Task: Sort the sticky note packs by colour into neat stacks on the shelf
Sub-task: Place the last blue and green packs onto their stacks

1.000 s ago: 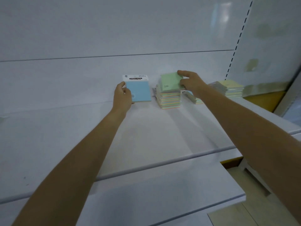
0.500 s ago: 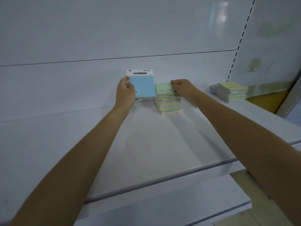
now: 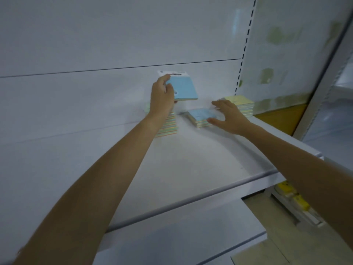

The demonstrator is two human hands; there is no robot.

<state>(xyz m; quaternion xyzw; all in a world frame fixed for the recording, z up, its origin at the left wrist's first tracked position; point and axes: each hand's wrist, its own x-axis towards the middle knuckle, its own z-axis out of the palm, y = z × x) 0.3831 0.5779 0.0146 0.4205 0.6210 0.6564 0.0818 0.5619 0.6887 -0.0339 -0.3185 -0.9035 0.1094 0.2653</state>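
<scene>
2 bare arms run up from the bottom of the frame to a white shelf point(image 3: 191, 163) that takes up most of the picture, with a plain white back panel point(image 3: 114, 35) behind it. There are 3 piles of sticky note packs on the shelf, all a bit above the middle of the frame. The tallest stack point(image 3: 168, 125) sits centre-left, half hidden behind the left wrist, and its edges show mixed colours. To the right, near the slotted upright, is a shorter stack with a yellow pack on top point(image 3: 241, 106). Between those 2 lies a low pile with a blue pack on top point(image 3: 201, 116), sitting a bit askew.

The left hand point(image 3: 162, 98) holds 1 blue pack point(image 3: 184, 89) up off the shelf, tilted, above the tall stack. Its fingers pinch the pack's left edge, thumb on the front face. The pack has a white header strip at the top.

The right hand point(image 3: 228, 115) is over the right side of the low blue pile, fingers spread and thumb out. The view is too blurry to tell whether it actually touches the pile.
</scene>
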